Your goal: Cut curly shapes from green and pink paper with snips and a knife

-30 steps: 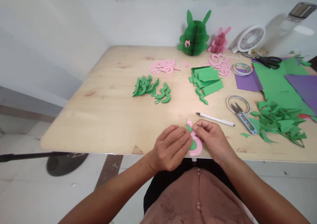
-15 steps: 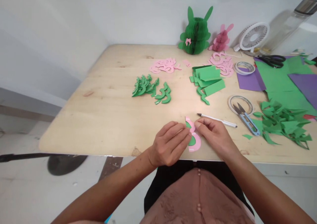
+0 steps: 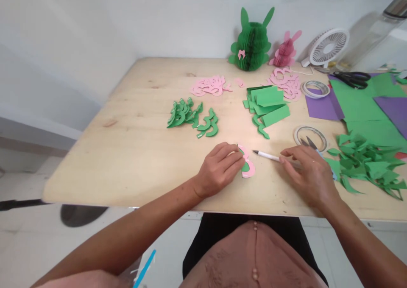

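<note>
My left hand [image 3: 219, 169] is closed at the left edge of a scalloped pink paper cutout [image 3: 250, 168] with green paper inside its curves. The fingers cover part of this piece, which is just above the table near its front edge. A white pen [image 3: 267, 155] with a dark tip lies to the right of the cutout. Over the pen's rear half is my right hand [image 3: 307, 173], thumb and forefinger apart on either side of the barrel. Under that hand, blue-handled thread snips [image 3: 312, 144] are mostly hidden, their blades pointing up.
Green cutouts [image 3: 182, 113] and pink cutouts [image 3: 210, 85] lie farther back. Folded green strips [image 3: 270, 103], tape rolls [image 3: 316, 89], black scissors [image 3: 352, 79] and green scraps [image 3: 369, 165] are to the right. Paper rabbits [image 3: 252, 46] and a white fan [image 3: 329, 47] stand by the wall.
My right hand has left the pink cutout and moved right, over the pen and the snips. My left hand stays on the cutout, which has shifted slightly away from the table edge.
</note>
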